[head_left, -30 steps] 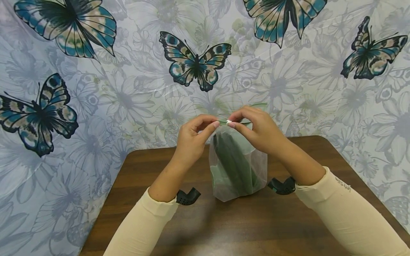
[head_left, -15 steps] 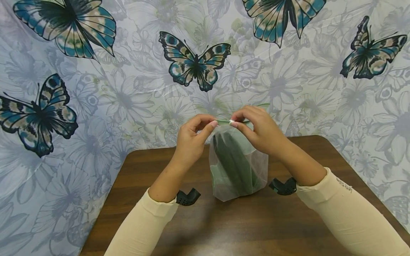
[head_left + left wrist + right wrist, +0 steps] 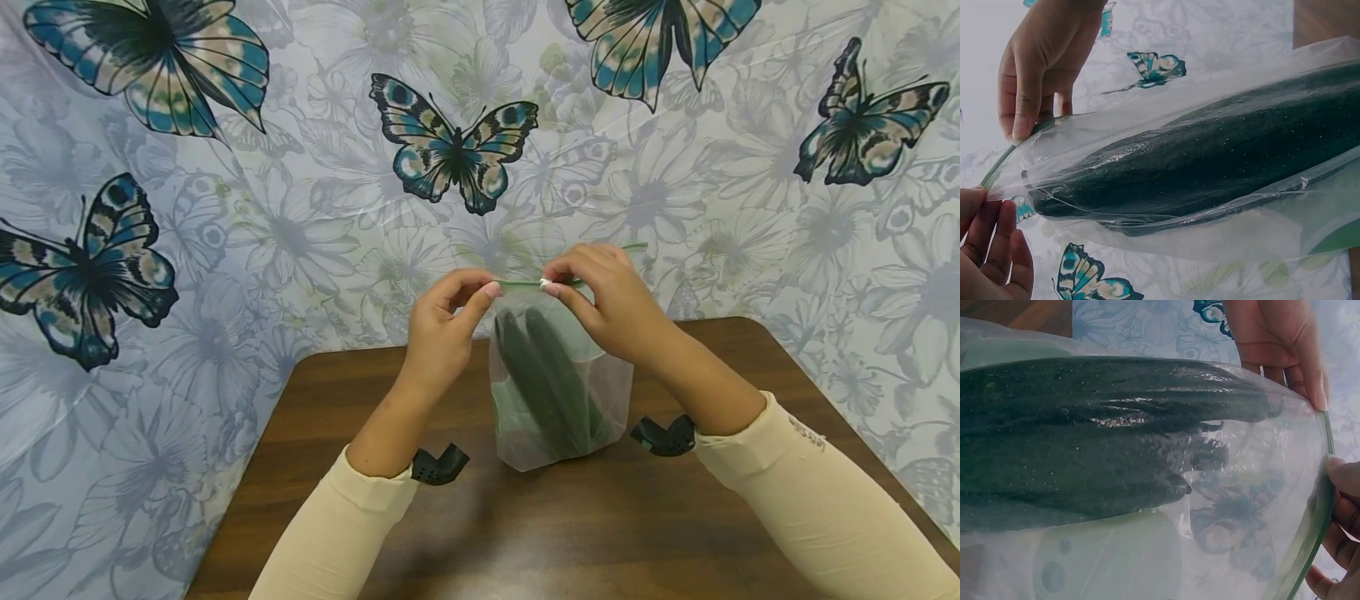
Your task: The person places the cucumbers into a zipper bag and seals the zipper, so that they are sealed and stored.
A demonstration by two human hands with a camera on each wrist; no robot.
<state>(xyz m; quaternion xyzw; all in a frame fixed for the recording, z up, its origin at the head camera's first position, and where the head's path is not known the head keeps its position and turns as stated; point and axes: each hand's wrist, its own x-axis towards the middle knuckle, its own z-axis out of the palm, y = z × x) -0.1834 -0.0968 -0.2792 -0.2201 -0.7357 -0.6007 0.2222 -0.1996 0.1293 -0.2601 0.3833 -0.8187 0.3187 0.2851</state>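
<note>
A clear zip bag stands on the table, its green-edged mouth uppermost. Inside lie long, dark green, pale-specked vegetables, like cucumbers or zucchini, seen closely through the film in the left wrist view. My left hand pinches the green zip strip at its left end between thumb and index finger. Farther right along the strip, my right hand pinches at a small white slider. Its fingers partly cover the slider. In the right wrist view, green strip also runs on past my right hand.
The bag rests on a brown wooden table. Close behind the table hangs a butterfly-printed cloth. Black wrist devices sit at both cream sleeves.
My left hand has shifted slightly left, my right hand slightly right. More green strip shows between them, and the white slider has moved a little right. The bag's upper part looks spread wider.
</note>
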